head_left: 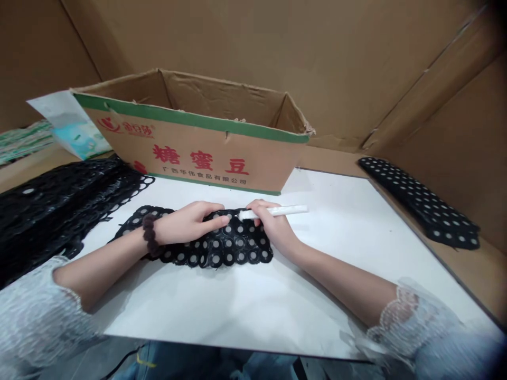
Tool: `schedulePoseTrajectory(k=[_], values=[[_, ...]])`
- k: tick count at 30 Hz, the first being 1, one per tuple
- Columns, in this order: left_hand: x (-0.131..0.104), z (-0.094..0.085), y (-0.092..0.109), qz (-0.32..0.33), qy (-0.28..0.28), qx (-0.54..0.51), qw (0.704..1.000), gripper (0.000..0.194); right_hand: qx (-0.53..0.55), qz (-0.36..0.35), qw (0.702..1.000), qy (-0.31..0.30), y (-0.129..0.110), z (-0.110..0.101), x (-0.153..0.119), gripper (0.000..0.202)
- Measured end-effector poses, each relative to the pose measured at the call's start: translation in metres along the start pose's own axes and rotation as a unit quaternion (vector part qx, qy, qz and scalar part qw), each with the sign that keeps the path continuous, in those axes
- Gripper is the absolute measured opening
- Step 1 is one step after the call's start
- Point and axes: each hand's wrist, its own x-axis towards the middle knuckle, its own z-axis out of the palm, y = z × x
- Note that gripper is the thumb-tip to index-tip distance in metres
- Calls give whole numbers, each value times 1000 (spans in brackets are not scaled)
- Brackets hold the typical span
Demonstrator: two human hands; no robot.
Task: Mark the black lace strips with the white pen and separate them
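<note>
A black sheet of joined round pieces with pale dots (233, 244) lies on the white tabletop in front of me. My left hand (194, 221) is on its far part, thumb stretched along the top and the other fingers at the far edge, partly hidden. My right hand (273, 224) is closed around a slim white pen-like stick (293, 209). The stick lies nearly level, its left end at the sheet's far edge close to my left thumb. Its exact kind is unclear.
Behind the sheet stands an open cardboard box (190, 137) with red lettering. A heap of black ring-edged sheets (71, 195) lies left. Another black dotted stack (420, 200) rests at right. A white-and-blue packet (79, 132) leans beside the box. Cardboard walls (336, 68) enclose the white tabletop (340, 232).
</note>
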Motion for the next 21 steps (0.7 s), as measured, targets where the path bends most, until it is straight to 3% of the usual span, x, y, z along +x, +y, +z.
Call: schedulePoseTrajectory(k=[6,14,17,21], values=[[3,4,-5,-7,8,-28,1000,36,-105,-99,988,-48,-2,0,-2,31],[-3,17,11,-18,95,67,993,28,-271,-146,945,-108,0,6,-2,26],[-4,17,12,-10,94,71,993,28,-245,-124,958,-84,-1,6,-1,27],[0,10,6,-22,71,-16,997,31,-95,-55,993,-41,-2,0,1,32]])
